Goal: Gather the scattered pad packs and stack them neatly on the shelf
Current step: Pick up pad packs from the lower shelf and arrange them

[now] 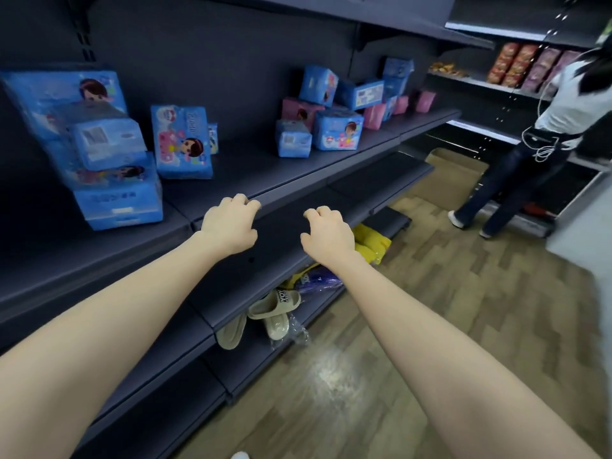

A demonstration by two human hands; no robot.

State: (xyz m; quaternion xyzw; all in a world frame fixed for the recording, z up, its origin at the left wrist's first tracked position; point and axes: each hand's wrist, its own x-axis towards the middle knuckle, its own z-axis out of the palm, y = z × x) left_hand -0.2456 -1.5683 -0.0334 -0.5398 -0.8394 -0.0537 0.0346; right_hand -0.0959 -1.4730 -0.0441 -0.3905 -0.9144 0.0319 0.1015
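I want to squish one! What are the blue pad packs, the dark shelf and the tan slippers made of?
Blue pad packs: soft plastic film, shiny, judging by the sheen and puffy corners. Dark shelf: probably painted metal, matte, with thin flat edges. Tan slippers: likely foam or rubber, smooth and thick-soled.

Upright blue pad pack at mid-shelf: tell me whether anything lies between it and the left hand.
Nothing visible does. Only bare shelf lies between the left hand and the upright blue pad pack. The stack of packs sits off to its left, a small pack behind it, both outside that path.
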